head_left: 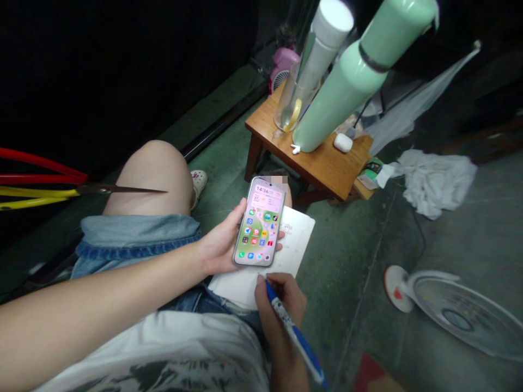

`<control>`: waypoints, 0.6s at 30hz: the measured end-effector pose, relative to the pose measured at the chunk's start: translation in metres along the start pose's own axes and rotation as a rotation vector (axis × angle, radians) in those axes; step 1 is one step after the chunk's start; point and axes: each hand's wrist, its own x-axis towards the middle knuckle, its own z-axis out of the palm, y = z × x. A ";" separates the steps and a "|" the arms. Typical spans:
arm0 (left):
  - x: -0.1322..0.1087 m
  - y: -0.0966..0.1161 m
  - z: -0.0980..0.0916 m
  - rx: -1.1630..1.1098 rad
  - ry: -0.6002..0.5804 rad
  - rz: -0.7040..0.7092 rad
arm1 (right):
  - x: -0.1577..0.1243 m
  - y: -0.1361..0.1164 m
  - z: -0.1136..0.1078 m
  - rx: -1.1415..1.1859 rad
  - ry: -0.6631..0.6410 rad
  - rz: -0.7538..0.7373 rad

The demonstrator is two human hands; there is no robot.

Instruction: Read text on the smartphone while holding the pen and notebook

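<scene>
My left hand [223,242] is closed around a smartphone [261,226], whose lit screen shows the time 14:36 above several rows of app icons. Beneath the phone, a white sheet or notebook page [300,234] with faint marks lies across my lap. A blue and white pen [292,329] is gripped in my right hand [284,305], its tip end near the lower part of the paper. The phone and my left hand cover part of the page.
A wooden stool [261,122] bears a green bottle [341,98], a clear cup [292,100] and a white earbud case [343,142]. A white fan [457,318] stands at right. Red and yellow-handled scissors [118,189] show at left. A white plastic bag [439,182] lies beyond.
</scene>
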 end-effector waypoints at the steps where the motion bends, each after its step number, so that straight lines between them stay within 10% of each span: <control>1: 0.000 0.000 0.001 -0.005 0.002 -0.001 | 0.002 0.002 0.000 0.001 -0.024 -0.042; 18: -0.001 -0.002 0.007 0.006 0.044 0.007 | 0.006 0.017 0.007 -0.031 -0.049 -0.200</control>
